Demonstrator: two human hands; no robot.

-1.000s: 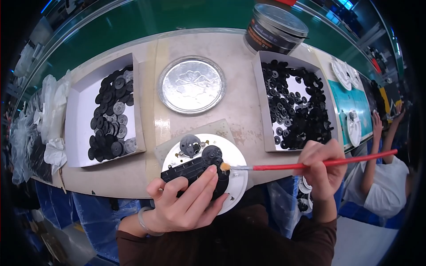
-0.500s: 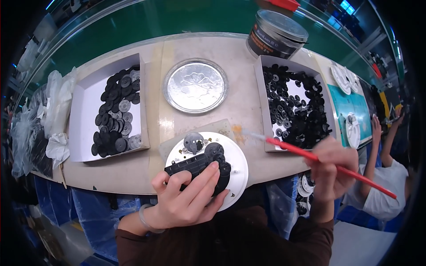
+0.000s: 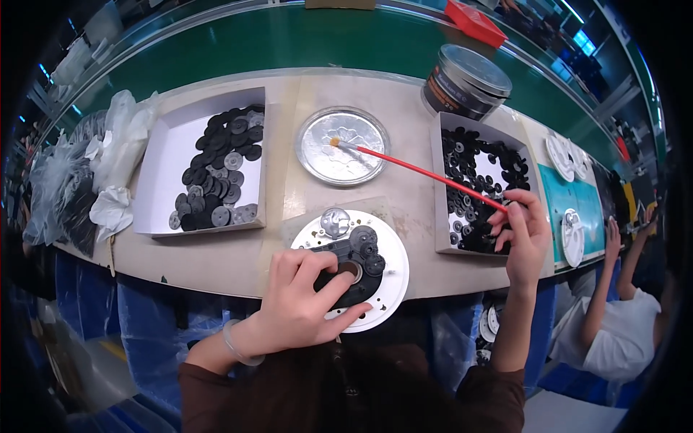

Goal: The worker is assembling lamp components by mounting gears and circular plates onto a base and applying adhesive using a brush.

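Note:
A long-handled paintbrush (image 3: pixel 426 175) with a red handle is pinched in my right hand (image 3: pixel 525 234), above the right box. Its yellowish bristle tip is over the shiny round metal lid (image 3: pixel 321 167); whether it touches cannot be told. My left hand (image 3: pixel 299 296) curls over a black gear housing (image 3: pixel 361 290) on a white round plate (image 3: pixel 393 285) at the table's near edge. One fingertip is at a round opening in the housing, and the thumb lies by the plate's edge. Dark gears (image 3: pixel 364 242) and a silvery disc (image 3: pixel 335 223) show on the plate's far side.
At left a white box (image 3: pixel 162 195) holds black and grey gears; at right another box (image 3: pixel 473 120) holds small black gears. A grease tin (image 3: pixel 462 86) stands behind it. Crumpled tissue (image 3: pixel 112 209) and plastic bags lie far left. A co-worker's arms (image 3: pixel 606 267) are at far right.
The brush has swung from beside the plate up to the metal lid, my right hand moving with it. My left fingers have shifted on the housing. The whole view has tilted slightly.

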